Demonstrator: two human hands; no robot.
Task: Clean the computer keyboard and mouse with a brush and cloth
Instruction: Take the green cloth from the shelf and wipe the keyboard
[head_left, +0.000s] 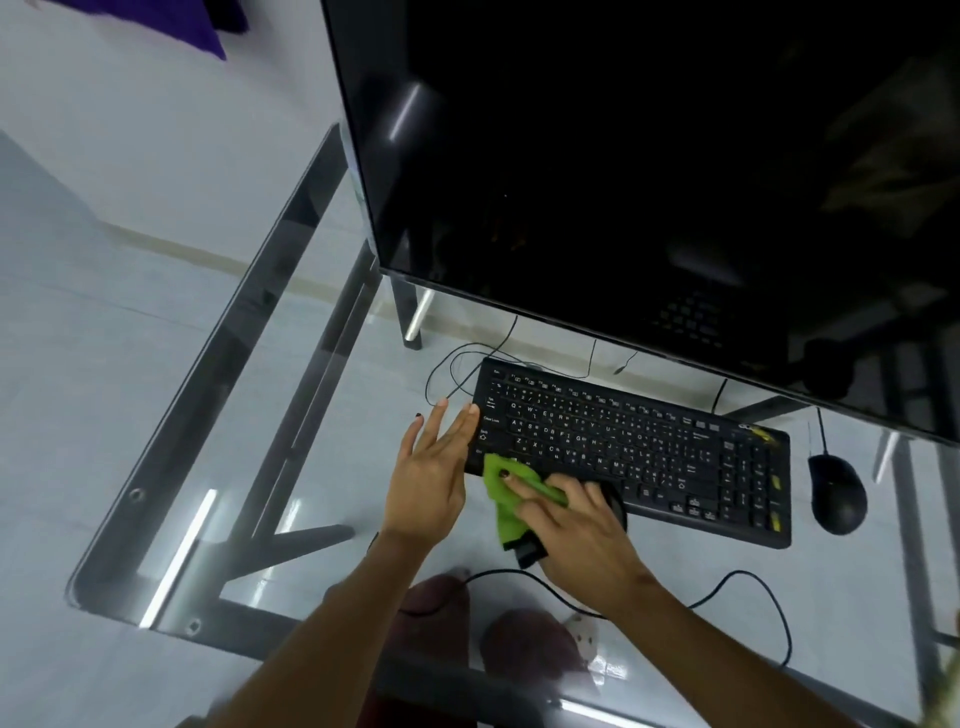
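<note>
Looking from the left, a glass bench (156, 519) with a dark metal frame fills the view, and the pale floor shows through it. The left hand (434, 475) comes next. It is flat and open, with its fingers (465, 423) spread out, and the fingertips touch the left end of the black keyboard (649, 441). It holds nothing.

Just beside it is a green cloth (506, 501), lying over the front left corner of the keyboard and hanging down past its edge. The right hand (576, 525) presses down on the cloth with its fingers (530, 491) laid close together on top of it. Under this hand there is also a dark thing, partly black and round, but it is too hidden to tell what it is.

The keyboard lies on the bench below a big black screen (623, 156) that is turned off. To the right of the keyboard, a little apart from it, sits a black mouse (837, 493). Thin black wires (753, 587) curl on the bench near the front edge.
</note>
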